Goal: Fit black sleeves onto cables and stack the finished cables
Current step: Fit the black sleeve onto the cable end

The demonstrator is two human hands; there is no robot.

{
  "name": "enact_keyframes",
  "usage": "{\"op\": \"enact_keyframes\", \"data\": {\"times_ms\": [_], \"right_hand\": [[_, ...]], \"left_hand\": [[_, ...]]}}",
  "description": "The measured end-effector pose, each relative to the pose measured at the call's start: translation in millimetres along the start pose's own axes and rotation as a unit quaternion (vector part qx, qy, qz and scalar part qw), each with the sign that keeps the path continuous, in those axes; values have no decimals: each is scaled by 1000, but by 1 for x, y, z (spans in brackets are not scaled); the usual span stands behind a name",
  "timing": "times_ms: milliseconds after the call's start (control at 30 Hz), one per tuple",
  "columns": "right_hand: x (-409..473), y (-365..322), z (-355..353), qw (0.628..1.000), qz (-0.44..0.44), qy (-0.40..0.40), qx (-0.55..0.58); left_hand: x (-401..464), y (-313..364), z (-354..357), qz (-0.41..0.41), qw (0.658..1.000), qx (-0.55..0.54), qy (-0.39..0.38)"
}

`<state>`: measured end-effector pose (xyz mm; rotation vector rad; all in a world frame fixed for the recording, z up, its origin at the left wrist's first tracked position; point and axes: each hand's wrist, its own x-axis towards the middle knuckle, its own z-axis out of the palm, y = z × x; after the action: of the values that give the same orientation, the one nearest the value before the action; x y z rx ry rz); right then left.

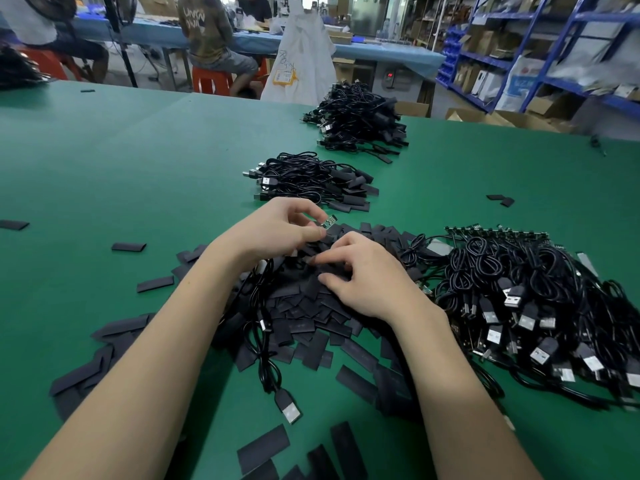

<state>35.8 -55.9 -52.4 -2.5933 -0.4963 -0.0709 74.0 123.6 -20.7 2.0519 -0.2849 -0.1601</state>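
Left hand (277, 226): fingers curled, thumb and forefinger pinching the small circuit board (327, 223) at the end of a cable, held just above the sleeve heap.
Right hand (363, 275): resting on top of the sleeve heap, fingers bent down into the loose sleeves; whether they pinch one I cannot tell.
Held cable (266, 348): black cord trailing from under the left hand over the heap toward the near edge of the surface, its USB plug (288, 407) lying flat on the green.
Sleeve heap (311, 313): loose flat black sleeves piled in the middle of the surface, under both hands, with strays scattered toward the left edge and the near edge.
Unsleeved cables (526, 299): a large tangle at the right edge, touching the heap, USB plugs facing the near edge.
Finished stack, nearer (311, 181): sleeved cables just beyond the left hand.
Finished stack, farther (360, 119): a second pile by the far edge.
Surface (121, 168): green mat.
Beyond the far edge: people seated at a blue table, blue shelving at the right.
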Motion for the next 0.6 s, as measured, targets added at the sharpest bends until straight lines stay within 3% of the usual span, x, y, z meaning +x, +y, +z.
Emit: {"op": "enact_keyframes", "data": {"times_ms": [233,467,600], "right_hand": [[1,-3,-3,999,-4,36,12],[-3,-1,-12,999,-34,-20,17],[-3,-3,-17,998,-46,-7,51]], "left_hand": [[2,-3,-1,1,1000,-3,5],[4,-7,-2,-3,1000,-8,6],[4,-8,-3,4,1000,-13,11]]}}
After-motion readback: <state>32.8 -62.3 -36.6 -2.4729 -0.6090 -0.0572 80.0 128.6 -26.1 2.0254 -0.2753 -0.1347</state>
